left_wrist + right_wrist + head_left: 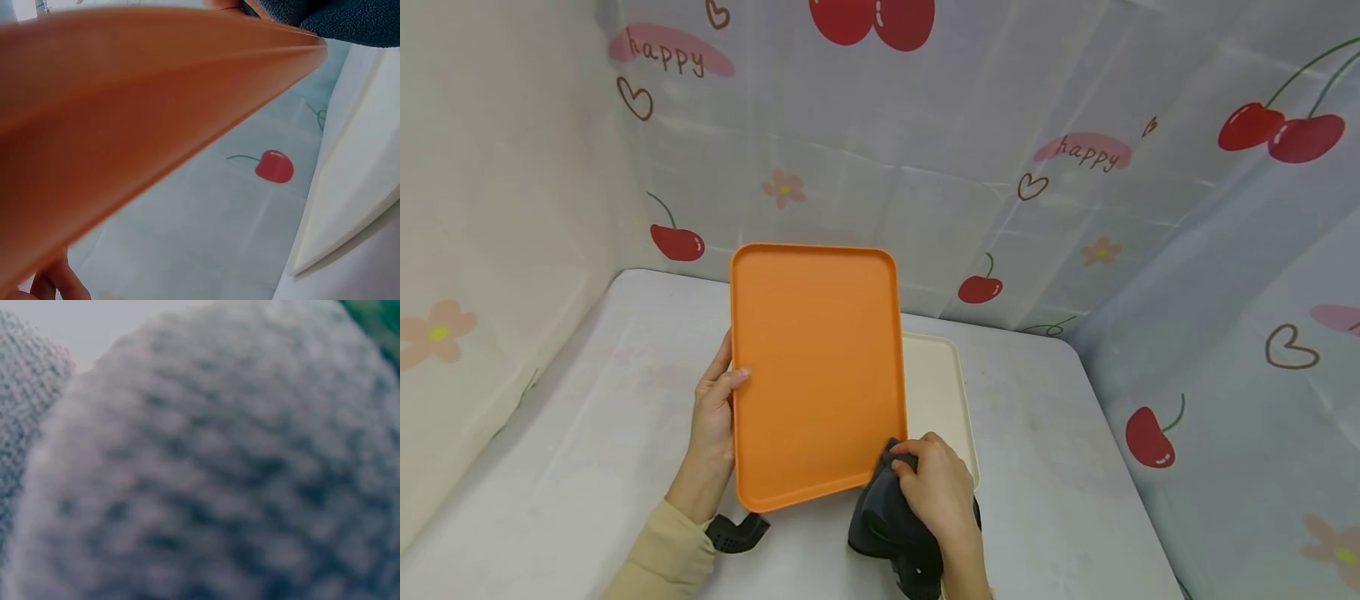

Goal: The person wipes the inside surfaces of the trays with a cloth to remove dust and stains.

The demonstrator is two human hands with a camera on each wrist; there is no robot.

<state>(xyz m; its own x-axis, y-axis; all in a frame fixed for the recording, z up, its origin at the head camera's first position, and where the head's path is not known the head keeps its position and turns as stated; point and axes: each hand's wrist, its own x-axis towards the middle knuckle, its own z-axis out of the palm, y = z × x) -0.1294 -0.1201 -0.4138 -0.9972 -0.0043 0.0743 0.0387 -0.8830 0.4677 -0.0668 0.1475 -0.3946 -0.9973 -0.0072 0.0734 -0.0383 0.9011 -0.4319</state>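
An orange rectangular tray (816, 375) is held up and tilted, its inner face toward the head camera. My left hand (713, 412) grips its left edge, thumb over the front rim and the other fingers behind. At the tray's lower right corner my right hand (938, 487) pinches a bunched dark grey cloth (880, 512), which lies against the rim. The left wrist view shows the tray's underside (125, 119) and the cloth at its edge. Blurred knit fabric of the cloth (206, 462) fills the right wrist view.
A cream tray (934, 379) lies on the white-covered table (1037, 467), partly behind the orange one. Printed curtains (880, 150) with cherries and hearts hang behind and at the sides. A black wrist device (737, 533) sits by the left sleeve.
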